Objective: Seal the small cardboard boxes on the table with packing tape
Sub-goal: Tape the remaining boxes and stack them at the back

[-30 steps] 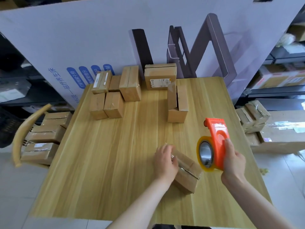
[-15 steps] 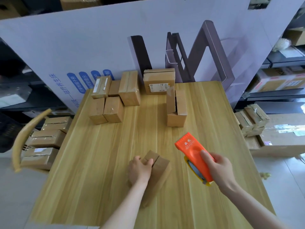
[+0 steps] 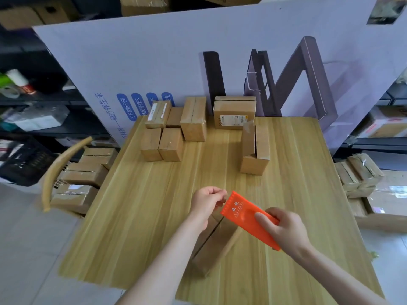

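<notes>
- Wooden surface (image 3: 132, 216) carries a long cardboard box (image 3: 214, 245) near its front edge.
- Right hand (image 3: 284, 230) clutches the orange tape dispenser (image 3: 246, 216) above that box.
- Left hand (image 3: 207, 202), beside the dispenser's tip, seems to pinch the tape end.

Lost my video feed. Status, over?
Right hand grips orange tape dispenser. Left hand pinches at its front edge. Box beneath, seam untaped. Nothing obstructing.
</notes>
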A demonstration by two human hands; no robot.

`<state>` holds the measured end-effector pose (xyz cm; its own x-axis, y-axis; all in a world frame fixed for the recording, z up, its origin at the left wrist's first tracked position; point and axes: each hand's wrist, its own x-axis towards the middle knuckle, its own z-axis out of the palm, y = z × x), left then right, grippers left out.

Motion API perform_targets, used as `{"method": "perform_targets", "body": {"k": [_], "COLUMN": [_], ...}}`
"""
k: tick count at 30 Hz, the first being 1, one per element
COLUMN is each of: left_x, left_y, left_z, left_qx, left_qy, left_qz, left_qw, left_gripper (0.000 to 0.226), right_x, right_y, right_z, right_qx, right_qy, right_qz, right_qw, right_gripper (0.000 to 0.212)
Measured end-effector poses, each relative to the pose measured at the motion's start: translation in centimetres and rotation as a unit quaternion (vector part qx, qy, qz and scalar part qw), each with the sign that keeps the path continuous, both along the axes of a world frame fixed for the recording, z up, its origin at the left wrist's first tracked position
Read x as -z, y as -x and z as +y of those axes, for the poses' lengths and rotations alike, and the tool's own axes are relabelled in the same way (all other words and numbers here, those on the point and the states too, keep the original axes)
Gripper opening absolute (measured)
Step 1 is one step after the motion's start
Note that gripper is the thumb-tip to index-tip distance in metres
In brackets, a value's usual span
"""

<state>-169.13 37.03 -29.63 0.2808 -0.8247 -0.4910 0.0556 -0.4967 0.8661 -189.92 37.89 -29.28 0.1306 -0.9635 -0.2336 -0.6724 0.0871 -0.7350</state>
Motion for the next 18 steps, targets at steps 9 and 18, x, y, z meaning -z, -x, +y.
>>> {"method": "perform_targets", "body": {"k": [9,18], "left_x": [0.1,2.2], "left_y": [-0.9,-2.4], "left_z": [-2.2,-4.4], "left_qx": [0.050,0.008], "left_qy": [-0.031,-0.033], "left_qz": [-0.057,-0.183], "left_qw": [0.997,0.982], "left_gripper": [0.019,0.006], "right_x": [-1.8,-2.8], "right_y": [-2.1,-0.6], "right_z": [0.2,0.4], "right_qx": [-0.001,0.035], "right_qy": [0.012,0.000], "right_qz": [0.039,0.123], "right_qw": [0.999,0.992], "right_gripper": [0.032,0.038]}}
